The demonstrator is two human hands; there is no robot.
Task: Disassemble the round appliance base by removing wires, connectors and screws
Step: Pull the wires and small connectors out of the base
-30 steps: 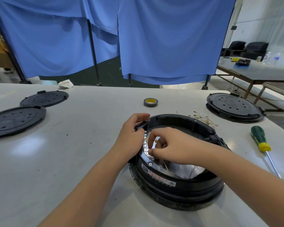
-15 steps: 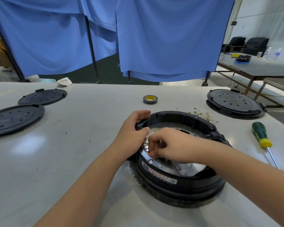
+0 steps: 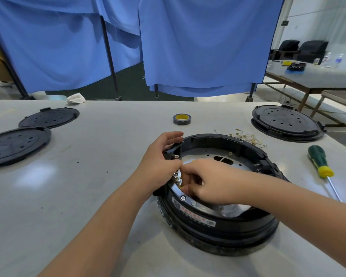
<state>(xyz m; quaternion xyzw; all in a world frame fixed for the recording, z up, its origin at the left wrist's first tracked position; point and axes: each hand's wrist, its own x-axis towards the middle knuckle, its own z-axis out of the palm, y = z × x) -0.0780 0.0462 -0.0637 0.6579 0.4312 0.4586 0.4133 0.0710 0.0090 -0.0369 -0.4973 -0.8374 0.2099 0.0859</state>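
Note:
The round black appliance base (image 3: 224, 226) lies on the white table (image 3: 88, 186) in front of me, its shiny metal plate (image 3: 206, 154) showing inside. My left hand (image 3: 160, 164) grips the base's left rim, thumb inside and fingers outside. My right hand (image 3: 206, 180) reaches in from the right with curled fingers that pinch a small connector at the terminal row on the inner left wall. The fingertips hide the connector itself. A pile of removed wires with brass terminals (image 3: 246, 136) lies just behind the base.
A green and yellow screwdriver (image 3: 321, 162) lies to the right of the base. A roll of black tape (image 3: 181, 118) sits behind it. Two black perforated discs (image 3: 48, 117) (image 3: 14, 144) lie at the left, another round base (image 3: 286, 121) at the far right.
My right hand has moved slightly down and left along the inner wall to the terminals. My left hand's fingers have lifted a little on the rim. The view has shifted slightly.

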